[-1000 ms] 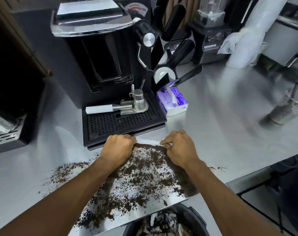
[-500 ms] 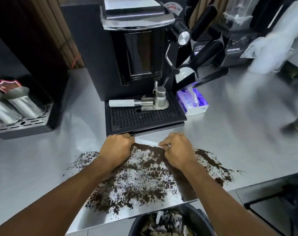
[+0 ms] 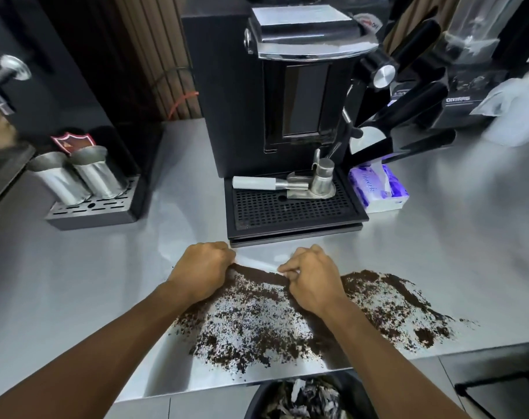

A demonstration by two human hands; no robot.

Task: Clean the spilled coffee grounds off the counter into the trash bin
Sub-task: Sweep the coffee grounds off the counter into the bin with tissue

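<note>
Two sets of fingers [image 3: 289, 269] are curling tight around the ends of a thin white strip [image 3: 257, 263], one end in each fist. It may be folded tissue or paper; blur is making that hard to tell. The left hand [image 3: 201, 269] and right hand [image 3: 313, 278] are sitting at mid-frame with knuckles up, and the strip is stretching between them with its lower edge apparently touching the counter [image 3: 75, 282].

The strip's long axis is running left to right, dipping slightly toward the right. A dark ridge of grounds [image 3: 257, 328] is lying against its lower side, and the rest is spreading down the frame toward the counter's edge. The bin [image 3: 255, 395] is waiting under that edge at bottom centre, directly below the gap between the hands.

So the coming move is probably a pull straight down the frame, dragging the ridge over the edge. One patch of grounds is lying right of the right hand, beyond the strip's end, so a straight pull would probably miss it. The right hand is nearer to it.
</note>
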